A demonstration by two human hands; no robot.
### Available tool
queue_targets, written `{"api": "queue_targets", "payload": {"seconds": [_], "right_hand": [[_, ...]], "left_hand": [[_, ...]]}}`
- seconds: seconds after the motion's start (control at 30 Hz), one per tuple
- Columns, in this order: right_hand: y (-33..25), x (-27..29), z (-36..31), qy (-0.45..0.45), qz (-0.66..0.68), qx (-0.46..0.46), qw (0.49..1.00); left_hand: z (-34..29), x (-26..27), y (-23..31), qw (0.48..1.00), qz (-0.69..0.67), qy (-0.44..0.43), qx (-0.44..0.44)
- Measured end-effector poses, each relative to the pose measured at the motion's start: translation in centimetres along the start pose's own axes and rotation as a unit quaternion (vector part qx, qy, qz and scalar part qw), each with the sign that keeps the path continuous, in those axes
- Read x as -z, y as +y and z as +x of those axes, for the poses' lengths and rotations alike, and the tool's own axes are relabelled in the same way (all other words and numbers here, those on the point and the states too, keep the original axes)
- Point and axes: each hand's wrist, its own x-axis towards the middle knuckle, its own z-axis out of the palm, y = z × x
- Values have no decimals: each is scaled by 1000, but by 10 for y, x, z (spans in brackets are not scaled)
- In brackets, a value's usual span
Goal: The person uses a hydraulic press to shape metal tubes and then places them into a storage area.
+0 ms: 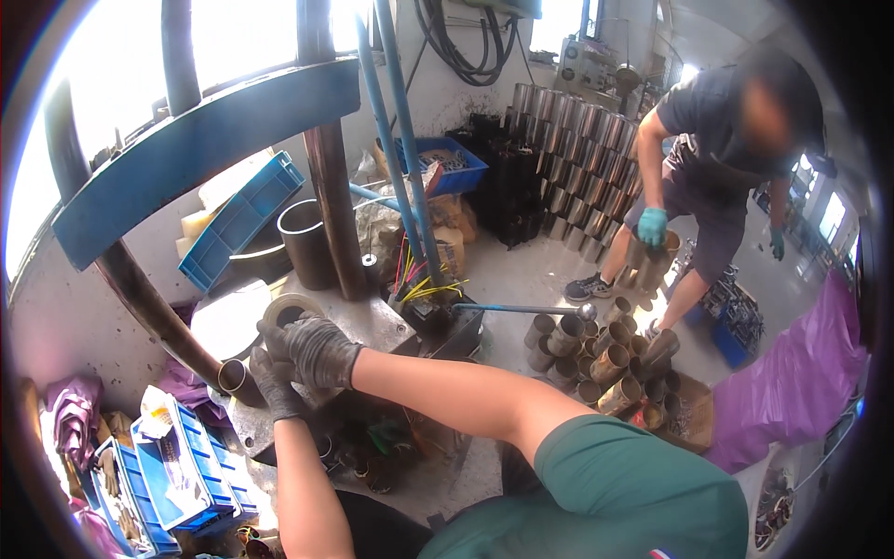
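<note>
Both my hands wear dark grey gloves and work over the metal bed of a press. My right hand (323, 352) is closed on a short metal tube (291, 306), whose round open end shows above the fingers. Close beside it, my left hand (276, 384) has its fingers drawn together at the lower side of the same tube; part of this grip is hidden. Another short metal tube (239, 380) stands at the left corner of the press bed (372, 328), next to my left hand. Behind my hands stands a wider, thick-walled metal cylinder (312, 247).
The press's blue crossbeam (209, 154) and dark columns rise ahead. Blue crates (186, 475) sit at lower left. Metal tubes (610, 363) cluster on the floor at right, near a purple sack (792, 382). A co-worker (726, 158) bends over tubes beside stacked shiny cylinders (582, 158).
</note>
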Motion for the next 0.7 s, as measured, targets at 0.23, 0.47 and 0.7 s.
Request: {"api": "queue_targets", "payload": {"seconds": [0.23,0.47,0.7], "right_hand": [[72,-32,-64,228,145,-125,955],[127,-23,-76,171,381,-234,878],[135,-34,-86,190,444,-242,842]], "left_hand": [[-20,-20,40,966,-251,-24,63],[-61,-15,96,966,-232,-4,109],[-96,47,134,998,-40,-37,11]]}}
